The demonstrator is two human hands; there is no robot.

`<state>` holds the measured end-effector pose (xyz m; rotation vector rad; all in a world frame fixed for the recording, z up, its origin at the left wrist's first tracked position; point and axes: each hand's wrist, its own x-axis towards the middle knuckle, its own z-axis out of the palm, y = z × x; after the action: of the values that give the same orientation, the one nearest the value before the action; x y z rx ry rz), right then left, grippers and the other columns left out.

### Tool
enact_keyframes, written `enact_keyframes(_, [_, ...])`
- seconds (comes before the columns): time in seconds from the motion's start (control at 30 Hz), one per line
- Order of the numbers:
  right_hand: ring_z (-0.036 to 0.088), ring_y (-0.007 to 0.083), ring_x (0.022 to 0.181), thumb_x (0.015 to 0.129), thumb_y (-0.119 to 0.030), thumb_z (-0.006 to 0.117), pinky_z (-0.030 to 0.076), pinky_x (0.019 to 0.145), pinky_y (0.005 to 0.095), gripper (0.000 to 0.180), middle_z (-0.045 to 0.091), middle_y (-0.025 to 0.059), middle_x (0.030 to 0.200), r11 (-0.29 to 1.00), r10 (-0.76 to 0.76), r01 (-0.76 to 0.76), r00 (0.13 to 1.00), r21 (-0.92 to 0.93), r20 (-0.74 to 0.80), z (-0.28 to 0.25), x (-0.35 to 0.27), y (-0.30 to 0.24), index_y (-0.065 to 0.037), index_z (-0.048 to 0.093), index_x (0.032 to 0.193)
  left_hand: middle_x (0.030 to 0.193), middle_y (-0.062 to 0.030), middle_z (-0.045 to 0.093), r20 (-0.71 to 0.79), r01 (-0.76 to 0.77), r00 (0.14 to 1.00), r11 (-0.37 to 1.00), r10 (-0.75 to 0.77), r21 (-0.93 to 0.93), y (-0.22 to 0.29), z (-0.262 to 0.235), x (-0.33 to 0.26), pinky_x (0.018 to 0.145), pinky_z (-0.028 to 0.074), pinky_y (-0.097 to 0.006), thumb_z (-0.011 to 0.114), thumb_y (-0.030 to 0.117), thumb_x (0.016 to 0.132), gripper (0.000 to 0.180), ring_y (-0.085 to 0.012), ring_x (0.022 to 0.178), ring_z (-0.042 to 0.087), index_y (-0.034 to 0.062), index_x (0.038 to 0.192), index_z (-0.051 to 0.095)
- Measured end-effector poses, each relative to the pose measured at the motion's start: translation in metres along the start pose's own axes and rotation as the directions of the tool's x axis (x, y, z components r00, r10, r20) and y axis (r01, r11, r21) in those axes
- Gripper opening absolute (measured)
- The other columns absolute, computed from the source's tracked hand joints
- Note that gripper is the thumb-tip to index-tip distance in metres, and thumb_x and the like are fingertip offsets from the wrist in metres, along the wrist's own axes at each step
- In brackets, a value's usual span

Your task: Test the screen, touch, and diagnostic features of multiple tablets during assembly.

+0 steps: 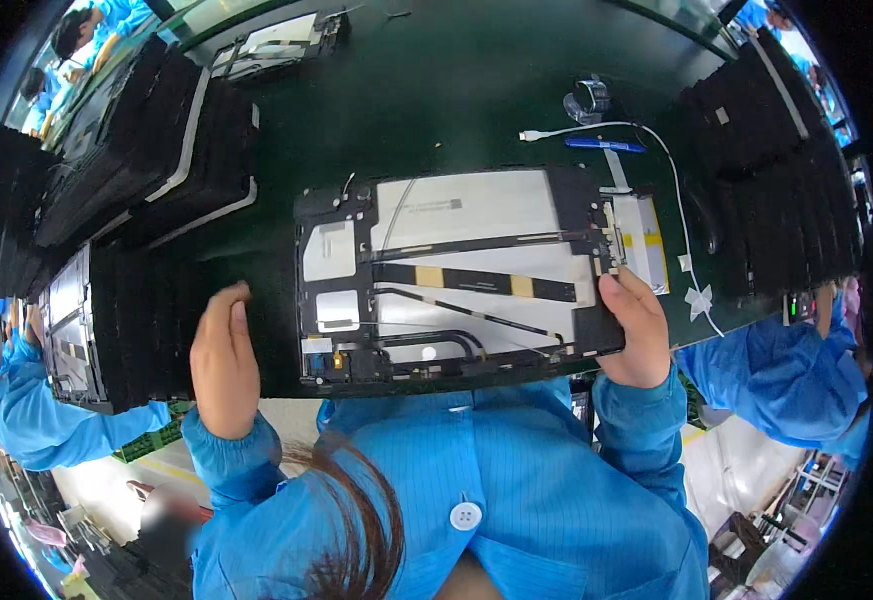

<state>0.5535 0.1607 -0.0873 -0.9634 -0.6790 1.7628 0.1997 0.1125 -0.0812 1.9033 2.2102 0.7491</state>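
Note:
An opened tablet [477,205] lies across the middle of the bench, its silver battery plates, black flex cables and circuit board exposed. My right hand [642,330] grips its right edge near the lower corner, thumb on top; the other fingers are partly hidden. Off the tablet's left side is my left hand [225,362], holding nothing I can see, fingers extended close together. It is apart from the tablet and nearest to a stack of black foam trays [147,320]. A silver battery-like pack [642,225] with yellow tape sits at the tablet's right edge.
A white cable [672,165] curves down the right, taped to the dark green bench [437,100]. Near it are a blue pen-like tool [605,145] and a clear tape roll [589,98]. Tall black tray stacks [782,170] flank both sides. Another opened device [282,42] lies far left.

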Motion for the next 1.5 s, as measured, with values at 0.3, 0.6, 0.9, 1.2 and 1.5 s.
enact_keyframes(0.3, [0.059, 0.0207, 0.099, 0.089, -0.020, 0.055, 0.047, 0.084, 0.0291, 0.039, 0.057, 0.0171, 0.112, 0.964, 0.203, -0.183, 0.975, -0.191, 0.088, -0.015, -0.004, -0.011, 0.005, 0.047, 0.118, 0.096, -0.0060, 0.066, -0.133, -0.899, 0.439, 0.434, 0.889, -0.066, 0.044, -0.024, 0.018, 0.094, 0.041, -0.047, 0.061, 0.013, 0.071, 0.018, -0.0282, 0.102, 0.059, 0.0081, 0.088, 0.067])
enact_keyframes(0.6, [0.045, 0.0333, 0.112, 0.065, -0.018, 0.076, 0.034, 0.098, 0.0405, 0.068, 0.042, 0.0165, 0.129, -0.217, -0.024, 0.748, 0.638, -0.627, 0.769, 0.055, -0.002, -0.063, -0.006, 0.047, 0.125, 0.096, -0.0039, 0.066, -0.057, -0.930, 0.365, 0.367, 0.929, 0.025, 0.058, -0.036, 0.005, 0.087, 0.047, -0.041, 0.061, 0.013, 0.072, 0.019, -0.0225, 0.095, 0.062, 0.0087, 0.089, 0.067])
enact_keyframes(0.9, [0.055, 0.0260, 0.091, 0.065, -0.003, 0.069, 0.048, 0.075, 0.0327, 0.072, 0.046, 0.0141, 0.103, 0.239, 0.302, 0.653, 0.653, -0.718, 0.694, 0.068, 0.017, -0.061, -0.005, 0.036, 0.128, 0.098, 0.0007, 0.065, -0.007, -0.903, 0.429, 0.429, 0.903, 0.014, 0.059, -0.036, -0.005, 0.092, 0.044, -0.046, 0.065, 0.014, 0.065, 0.024, -0.0235, 0.102, 0.058, 0.0135, 0.089, 0.067])
enact_keyframes(1.2, [0.049, 0.0111, 0.058, 0.065, -0.010, 0.079, 0.043, 0.057, 0.0228, 0.101, 0.053, 0.0000, 0.069, 0.939, 0.211, 0.043, 0.708, -0.340, 0.674, 0.050, 0.034, -0.063, -0.001, 0.013, 0.141, 0.097, -0.0100, 0.067, -0.052, -0.797, 0.503, 0.440, 0.863, -0.414, 0.038, -0.039, 0.023, 0.085, 0.049, -0.043, 0.062, 0.016, 0.073, 0.022, -0.0294, 0.094, 0.063, 0.0045, 0.091, 0.066])
enact_keyframes(1.5, [0.058, 0.0114, 0.075, 0.081, -0.006, 0.063, 0.046, 0.062, 0.0226, 0.031, 0.062, 0.0044, 0.087, 0.930, -0.333, 0.339, 0.941, -0.141, 0.065, 0.003, 0.078, -0.033, -0.002, 0.054, 0.110, 0.093, -0.0062, 0.064, 0.432, 0.439, 0.898, 0.222, -0.085, -0.870, 0.028, -0.009, 0.031, 0.074, 0.046, -0.028, 0.071, 0.009, 0.069, 0.041, -0.0162, 0.084, 0.059, -0.0023, 0.106, 0.057])
